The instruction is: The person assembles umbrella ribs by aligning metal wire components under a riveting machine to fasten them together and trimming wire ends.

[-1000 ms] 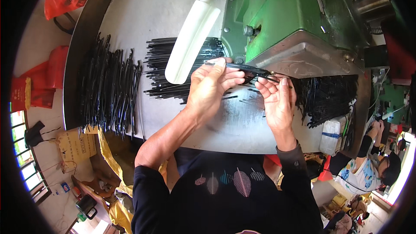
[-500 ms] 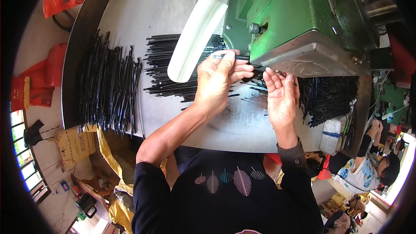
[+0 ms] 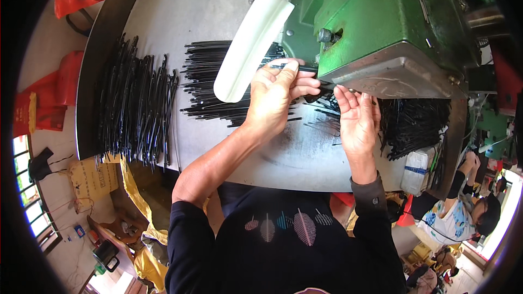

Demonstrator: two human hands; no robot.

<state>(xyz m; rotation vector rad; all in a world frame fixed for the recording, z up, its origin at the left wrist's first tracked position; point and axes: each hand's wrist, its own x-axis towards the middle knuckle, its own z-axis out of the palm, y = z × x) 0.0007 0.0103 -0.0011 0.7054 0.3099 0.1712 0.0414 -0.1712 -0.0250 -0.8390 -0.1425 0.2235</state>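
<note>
Clamping a black strip (image 3: 309,68) between thumb and fingers of the left hand (image 3: 271,95), just off the middle of the view toward one o'clock. Pointing toward three o'clock, long axis close to the nine-to-three line, tilting slightly toward four; passing out of sight at the lower left edge of the green machine (image 3: 376,22). Reaching there too, from five o'clock, with the right hand (image 3: 359,122), thumb and fingertips close together beside the metal guard (image 3: 392,73); cannot tell whether closed on the far end.

Compared with one second ago, showing far less bare strip between the hands: crossing then below the guard in plain sight, now mostly hidden by fingers and machine.

Lying on the metal tabletop (image 3: 245,171) at eleven o'clock, partly behind a white lamp (image 3: 253,43): a loose bundle (image 3: 212,106), also nine-to-three. Running twelve-to-six, toward half past nine: a long pile (image 3: 133,114). Tangled at three: a dark heap (image 3: 417,125).

Banded in blue toward half past three: a white pack (image 3: 415,158). Farther, between eight and nine, printed with marks too small to make out: a brown carton (image 3: 92,177). Visible at four, in a blue-patterned white top: another person (image 3: 455,218).
</note>
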